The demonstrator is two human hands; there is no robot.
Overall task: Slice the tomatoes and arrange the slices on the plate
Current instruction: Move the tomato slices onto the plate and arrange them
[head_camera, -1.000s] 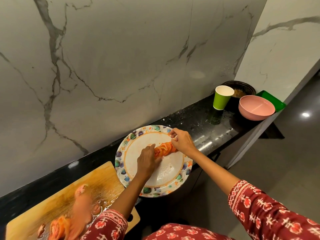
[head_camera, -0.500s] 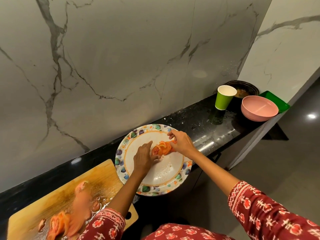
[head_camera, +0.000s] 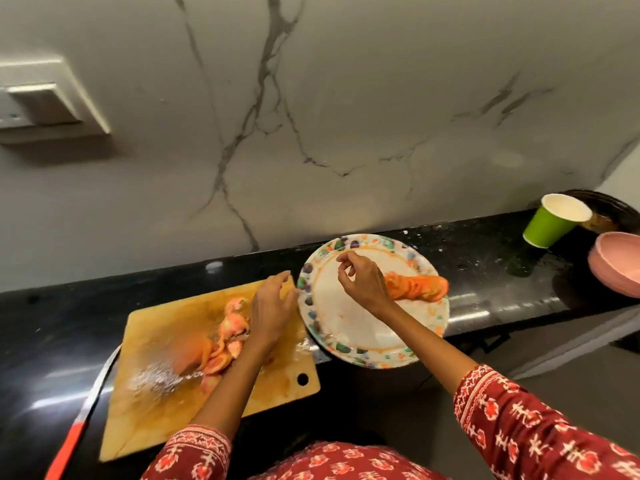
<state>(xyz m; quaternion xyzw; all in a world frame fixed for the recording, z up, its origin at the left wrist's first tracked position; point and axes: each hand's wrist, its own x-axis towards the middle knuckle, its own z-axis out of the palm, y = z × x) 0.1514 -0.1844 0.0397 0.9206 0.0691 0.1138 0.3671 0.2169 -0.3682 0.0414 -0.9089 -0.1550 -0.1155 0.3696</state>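
A row of tomato slices [head_camera: 417,287] lies on the right part of the patterned plate [head_camera: 349,327]. More cut tomato pieces [head_camera: 221,341] sit on the wooden cutting board [head_camera: 156,403] to the left, blurred. My left hand [head_camera: 272,313] hovers over the board's right edge beside those pieces, fingers relaxed and holding nothing. My right hand [head_camera: 362,278] hangs above the plate just left of the slice row, fingers loosely curled and empty.
A knife with a red handle [head_camera: 74,434] lies along the board's left side. A green paper cup [head_camera: 550,220], a pink bowl [head_camera: 616,268] and a dark pan [head_camera: 609,209] stand at the right on the black counter [head_camera: 502,271]. A switch plate [head_camera: 41,98] is on the marble wall.
Both hands have let go of the slice row on the plate. My left hand moved left to the cutting board; my right hand lifted and shifted left. The view swung left.
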